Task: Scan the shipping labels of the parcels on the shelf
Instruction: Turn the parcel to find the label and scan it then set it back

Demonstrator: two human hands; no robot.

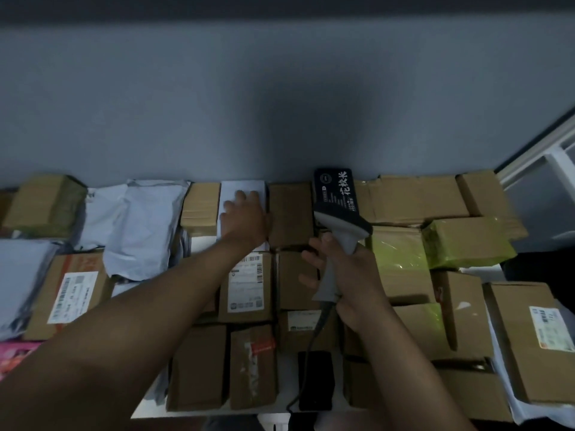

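Grey scanner (337, 244) gripped tight in the right hand (348, 275), just right of the white parcel (242, 213) at the wall, where the left hand (245, 216) lies flat, fingers spread. No scan visible yet, I'd say; plenty of parcels left around it.

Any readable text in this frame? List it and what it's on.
"花椒米": my best reading of the large white characters on the black box by the wall; its small print is blurred.
Label on the brown box under the left forearm: barcode only, text blurred.
Labels on left box and right box: unreadable.
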